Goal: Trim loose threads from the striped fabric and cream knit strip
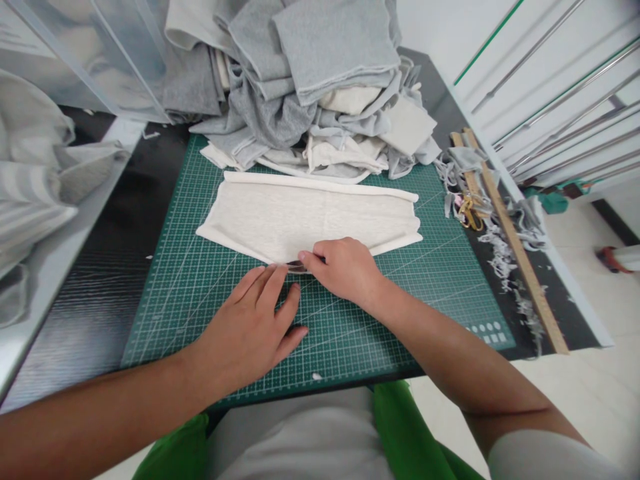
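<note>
A cream piece of knit fabric [300, 210] lies flat, its long edges curled into rolls. My left hand [250, 320] rests palm down at the near edge, fingers stretched out and thumb apart, with its fingertips touching the fabric's border. My right hand [343, 267] is closed around a small dark metal tool [297, 266] at that same edge, just right of the left fingertips. Most of the tool is hidden by the fingers, so its exact kind does not show. Beneath everything is a green cutting mat [200, 293] with a white grid.
A tall heap of grey and cream fabric pieces [310, 80] stands behind the mat. To the right lie wooden rulers [525, 260], gold-handled scissors [469, 212] and cut scraps [500, 257]. Striped cloth [30, 193] and a clear plastic bin [115, 53] are on the left.
</note>
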Demonstrator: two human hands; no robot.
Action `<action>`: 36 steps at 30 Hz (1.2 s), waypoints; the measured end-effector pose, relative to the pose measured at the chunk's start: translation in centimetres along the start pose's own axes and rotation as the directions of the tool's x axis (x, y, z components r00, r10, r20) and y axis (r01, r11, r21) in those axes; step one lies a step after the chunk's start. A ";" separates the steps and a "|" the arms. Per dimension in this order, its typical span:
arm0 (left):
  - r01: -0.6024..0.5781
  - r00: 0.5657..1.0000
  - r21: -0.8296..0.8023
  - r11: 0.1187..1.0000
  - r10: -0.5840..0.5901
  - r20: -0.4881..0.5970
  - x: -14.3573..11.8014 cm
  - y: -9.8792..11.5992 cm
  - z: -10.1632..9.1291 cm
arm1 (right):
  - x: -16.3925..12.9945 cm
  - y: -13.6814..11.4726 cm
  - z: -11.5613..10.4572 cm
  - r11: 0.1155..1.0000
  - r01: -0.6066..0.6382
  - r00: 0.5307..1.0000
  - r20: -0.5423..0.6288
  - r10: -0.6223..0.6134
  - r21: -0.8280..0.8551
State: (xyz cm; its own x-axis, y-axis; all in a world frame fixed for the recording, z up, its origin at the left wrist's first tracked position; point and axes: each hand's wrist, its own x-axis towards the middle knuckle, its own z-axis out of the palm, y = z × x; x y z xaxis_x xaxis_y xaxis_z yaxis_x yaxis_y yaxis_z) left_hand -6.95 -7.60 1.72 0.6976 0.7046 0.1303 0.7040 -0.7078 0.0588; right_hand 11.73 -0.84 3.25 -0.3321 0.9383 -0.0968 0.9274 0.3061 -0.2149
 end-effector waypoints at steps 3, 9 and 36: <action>0.008 1.000 0.023 1.000 -0.008 -0.009 -0.1 0.1 0.1 | 0.1 0.1 0.0 0.999 -0.006 1.000 -0.009 0.006 0.032; 0.002 1.000 0.051 0.999 -0.002 -0.008 -0.3 0.1 0.2 | 0.4 0.3 0.1 0.999 -0.008 1.000 -0.013 0.009 0.051; -0.011 0.997 0.089 0.996 0.018 -0.079 -0.7 0.4 0.3 | 0.3 0.6 -0.4 0.993 0.042 0.999 0.007 -0.043 0.110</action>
State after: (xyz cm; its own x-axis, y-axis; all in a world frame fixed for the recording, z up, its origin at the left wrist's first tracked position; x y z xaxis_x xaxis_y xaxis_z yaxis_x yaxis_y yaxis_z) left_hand -7.12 -8.33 1.33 0.6975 0.6853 0.2093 0.7052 -0.7083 -0.0308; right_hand 12.27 -0.32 3.44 -0.3729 0.9231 -0.0939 0.8881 0.3258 -0.3242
